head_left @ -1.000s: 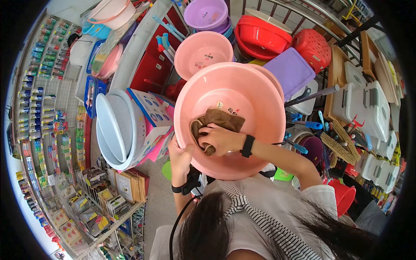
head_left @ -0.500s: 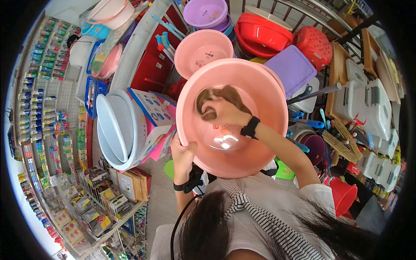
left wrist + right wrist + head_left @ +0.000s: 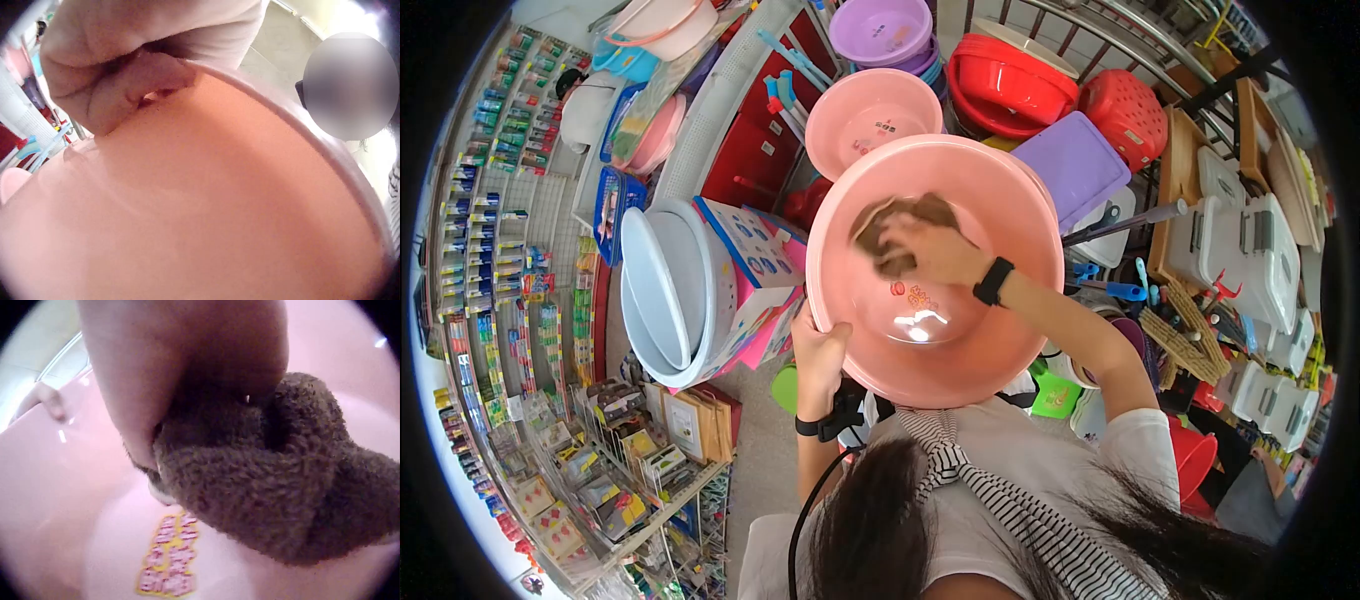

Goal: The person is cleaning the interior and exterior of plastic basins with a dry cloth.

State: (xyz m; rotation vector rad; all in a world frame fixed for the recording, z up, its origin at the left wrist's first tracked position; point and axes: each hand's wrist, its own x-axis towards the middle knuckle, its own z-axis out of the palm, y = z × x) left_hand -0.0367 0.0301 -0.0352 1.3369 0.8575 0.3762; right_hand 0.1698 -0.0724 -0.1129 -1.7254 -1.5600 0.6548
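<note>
A large pink basin (image 3: 1000, 330) is held tilted toward me in front of my chest. My left hand (image 3: 818, 358) grips its near left rim; in the left wrist view the fingers (image 3: 119, 87) curl over the pink rim (image 3: 300, 119). My right hand (image 3: 930, 250) is inside the basin, in its upper part, clutching a brown fuzzy cloth (image 3: 880, 225) against the inner wall. In the right wrist view the cloth (image 3: 275, 481) bunches under the palm, with a red and yellow sticker (image 3: 169, 556) on the basin floor below it.
Shop goods surround me: a smaller pink basin (image 3: 865, 115), purple basins (image 3: 880, 30), red basins (image 3: 1010, 85), a purple lid (image 3: 1075, 165), white buckets (image 3: 665, 300) at left, clear lidded boxes (image 3: 1240, 250) at right, and racks of small goods (image 3: 490, 200) along the left wall.
My right hand has carried the brown cloth from the lower left of the basin's inside up to its upper part, uncovering the sticker. The left hand keeps its grip on the rim.
</note>
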